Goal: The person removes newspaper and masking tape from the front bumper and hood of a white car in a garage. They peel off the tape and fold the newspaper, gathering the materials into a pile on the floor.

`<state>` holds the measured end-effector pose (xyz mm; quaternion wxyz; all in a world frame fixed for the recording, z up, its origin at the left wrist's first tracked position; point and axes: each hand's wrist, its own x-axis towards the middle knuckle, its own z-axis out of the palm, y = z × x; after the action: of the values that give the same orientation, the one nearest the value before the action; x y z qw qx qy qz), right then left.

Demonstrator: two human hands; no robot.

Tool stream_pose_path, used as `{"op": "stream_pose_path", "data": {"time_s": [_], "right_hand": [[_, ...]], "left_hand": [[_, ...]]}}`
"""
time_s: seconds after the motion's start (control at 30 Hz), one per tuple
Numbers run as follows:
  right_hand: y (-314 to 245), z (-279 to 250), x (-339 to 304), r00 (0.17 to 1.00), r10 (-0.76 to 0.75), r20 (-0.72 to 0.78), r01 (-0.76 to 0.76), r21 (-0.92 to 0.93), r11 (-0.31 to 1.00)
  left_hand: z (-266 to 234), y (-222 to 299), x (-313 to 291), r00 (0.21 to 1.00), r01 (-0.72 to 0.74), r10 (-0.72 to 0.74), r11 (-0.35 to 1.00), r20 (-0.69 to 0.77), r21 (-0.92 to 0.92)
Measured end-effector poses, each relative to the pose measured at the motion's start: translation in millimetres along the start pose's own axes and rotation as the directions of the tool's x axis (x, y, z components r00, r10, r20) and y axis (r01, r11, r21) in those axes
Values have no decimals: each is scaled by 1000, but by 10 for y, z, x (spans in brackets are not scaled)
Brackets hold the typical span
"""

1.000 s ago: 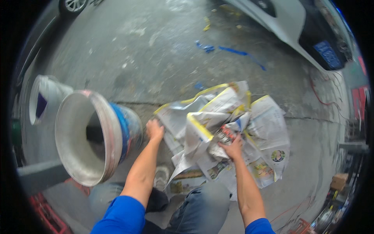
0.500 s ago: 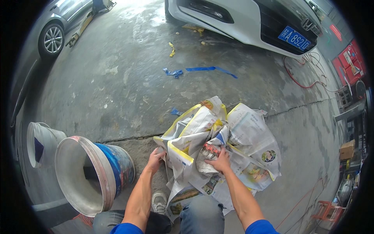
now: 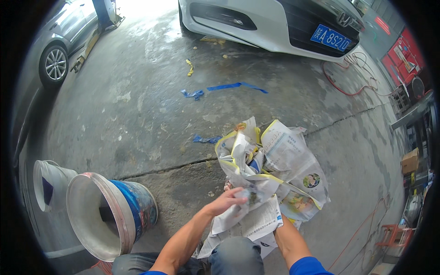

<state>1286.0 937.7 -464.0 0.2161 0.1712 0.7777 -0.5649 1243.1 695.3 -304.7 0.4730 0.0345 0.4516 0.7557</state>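
A crumpled heap of newspaper sheets, some edged with yellow masking tape, lies on the concrete in front of my knees. My left hand is over the near left side of the heap, fingers stretched out against a folded sheet and slightly blurred. A printed flap of newspaper covers my right hand; only the right forearm shows, running in under the paper. What the right fingers do is hidden.
At left stand a large blue-and-white bucket and a smaller white bucket. Strips of blue tape and yellow tape litter the floor. Beyond are a white car, a grey car and a red hose.
My left hand has moved right, from the heap's outer edge onto the paper. The right hand has drawn nearer and gone under a flap. The heap's left side is folded inward, uncovering more blue tape.
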Motion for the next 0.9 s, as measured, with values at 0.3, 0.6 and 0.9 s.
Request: {"op": "stream_pose_path", "data": {"time_s": [0.3,0.6,0.9], "right_hand": [[501,-309,-503,964,113,243,-258,732,631],[991,-494,-752,964,66,257,-262,874,410],[1500,-748,-555,985,-62,159,-127,926,355]], "left_hand": [[311,-73,202,900,-317,-88,539,427,780],[352,-440,-156,810,-523,-76,-544,582,656],[702,-772,293,776,-558,-13,-480,631,677]]}}
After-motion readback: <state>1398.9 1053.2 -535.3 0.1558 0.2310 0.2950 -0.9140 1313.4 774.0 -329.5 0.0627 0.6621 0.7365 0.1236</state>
